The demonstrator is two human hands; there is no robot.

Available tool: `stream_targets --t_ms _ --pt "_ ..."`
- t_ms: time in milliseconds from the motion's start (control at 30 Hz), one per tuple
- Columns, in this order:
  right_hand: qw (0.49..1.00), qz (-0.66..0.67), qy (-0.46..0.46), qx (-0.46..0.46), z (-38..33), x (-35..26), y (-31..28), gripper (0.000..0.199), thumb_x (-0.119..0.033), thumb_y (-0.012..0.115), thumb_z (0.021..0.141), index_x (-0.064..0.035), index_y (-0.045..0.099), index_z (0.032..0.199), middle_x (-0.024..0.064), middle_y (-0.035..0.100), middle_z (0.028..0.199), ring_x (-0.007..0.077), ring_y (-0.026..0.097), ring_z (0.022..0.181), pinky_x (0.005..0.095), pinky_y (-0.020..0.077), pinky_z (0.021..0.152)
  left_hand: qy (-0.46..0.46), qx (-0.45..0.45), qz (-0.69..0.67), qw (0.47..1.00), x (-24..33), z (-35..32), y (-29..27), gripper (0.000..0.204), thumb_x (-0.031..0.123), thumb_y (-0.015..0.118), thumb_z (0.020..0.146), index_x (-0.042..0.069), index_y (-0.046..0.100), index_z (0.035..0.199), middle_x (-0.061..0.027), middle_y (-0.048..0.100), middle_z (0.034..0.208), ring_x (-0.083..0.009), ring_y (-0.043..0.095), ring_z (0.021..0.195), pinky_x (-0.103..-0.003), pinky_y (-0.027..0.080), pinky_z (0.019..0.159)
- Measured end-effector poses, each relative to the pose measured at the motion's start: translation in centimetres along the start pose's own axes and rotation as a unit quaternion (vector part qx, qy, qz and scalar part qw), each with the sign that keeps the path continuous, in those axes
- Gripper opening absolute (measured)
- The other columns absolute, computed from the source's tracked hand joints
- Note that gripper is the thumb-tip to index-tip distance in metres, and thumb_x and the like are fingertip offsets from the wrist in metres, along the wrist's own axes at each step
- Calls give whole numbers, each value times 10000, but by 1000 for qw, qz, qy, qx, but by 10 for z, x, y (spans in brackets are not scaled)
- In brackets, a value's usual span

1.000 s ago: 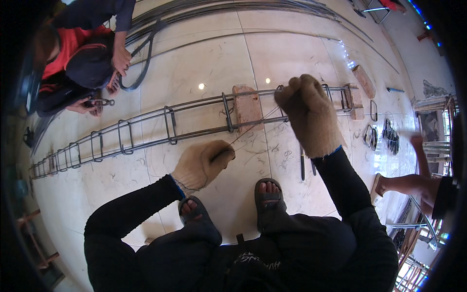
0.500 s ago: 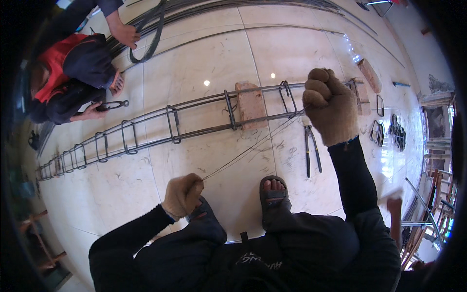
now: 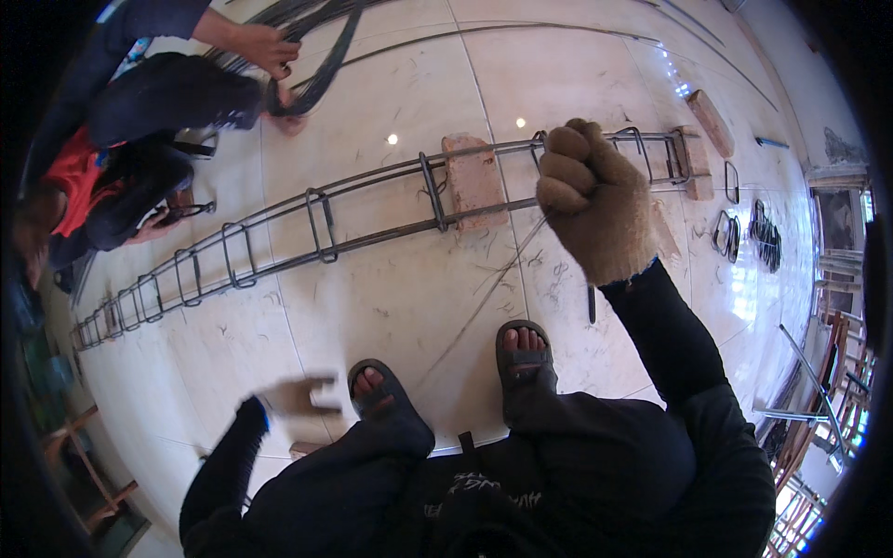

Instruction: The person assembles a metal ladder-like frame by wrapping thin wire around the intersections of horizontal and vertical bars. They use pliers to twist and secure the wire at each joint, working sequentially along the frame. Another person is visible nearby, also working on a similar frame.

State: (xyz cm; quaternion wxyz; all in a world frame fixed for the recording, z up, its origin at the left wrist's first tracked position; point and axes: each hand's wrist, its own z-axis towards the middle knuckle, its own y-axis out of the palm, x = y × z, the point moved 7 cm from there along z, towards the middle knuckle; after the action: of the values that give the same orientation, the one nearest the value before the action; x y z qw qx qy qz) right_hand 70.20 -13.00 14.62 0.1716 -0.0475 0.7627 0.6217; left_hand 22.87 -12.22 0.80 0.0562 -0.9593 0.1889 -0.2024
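My right hand (image 3: 595, 200), in a brown knit glove, is closed in a fist on thin tie wires (image 3: 502, 270). Their loose ends slant down toward my sandals. This fist is above the long rebar cage (image 3: 372, 244) and covers part of it. Low on the left, my gloved left hand (image 3: 302, 395) is blurred, with thumb and fingers apart and no wire visible in it. The cage rests on a brick (image 3: 475, 181) near its middle and another brick (image 3: 693, 163) at its right end. A dark handle (image 3: 592, 305) of the pliers shows beside my right wrist.
At upper left a crouching co-worker's hand (image 3: 265, 48) is at a dark wire bundle (image 3: 339, 60). A loose brick (image 3: 711, 123) and several bent stirrups (image 3: 765, 237) lie on the right. Long rods (image 3: 484, 30) stretch across the far floor.
My left hand has let go of the wires and moved left and down, its fingers parting. My right fist has shifted slightly left. The co-worker has leaned and moved the wire bundle right.
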Motion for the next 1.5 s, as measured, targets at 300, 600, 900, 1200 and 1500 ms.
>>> stream_targets --t_ms 300,600,900,1200,1500 --pt "996 -73 40 -24 9 60 26 219 -229 422 1166 -125 449 975 -54 330 819 54 298 621 238 270 542 349 99 -463 809 254 6 -151 502 397 481 1124 -16 545 1402 -141 712 1176 -198 679 1074 -328 547 950" --pt "868 -476 -119 80 -11 41 -1 198 -282 532 1130 -91 492 1095 -1 472 938 100 456 717 291 429 670 363 318 -281 829 254 2 -145 354 331 539 1087 20 707 1076 -83 744 933 -200 681 816 -333 529 779" --pt "919 -350 -51 175 -11 61 -17 276 -156 547 1087 12 516 1304 120 611 1137 236 697 1060 418 577 979 290 403 -82 864 231 11 -136 288 292 571 1056 39 708 1034 -106 712 876 -207 666 798 -370 520 768" --pt "411 -842 -307 -164 -41 56 40 446 -85 730 901 -26 632 1332 212 655 1368 384 603 1335 485 491 1131 236 281 -274 889 197 16 -128 296 275 527 1059 33 673 970 -56 589 802 -149 529 719 -316 471 710" --pt "447 -871 44 -197 -48 121 3 96 -163 671 952 -86 703 1000 196 679 746 430 699 725 518 556 663 293 400 -76 865 187 22 -101 180 216 602 1010 91 726 1051 -147 742 976 -331 733 885 -446 566 776"
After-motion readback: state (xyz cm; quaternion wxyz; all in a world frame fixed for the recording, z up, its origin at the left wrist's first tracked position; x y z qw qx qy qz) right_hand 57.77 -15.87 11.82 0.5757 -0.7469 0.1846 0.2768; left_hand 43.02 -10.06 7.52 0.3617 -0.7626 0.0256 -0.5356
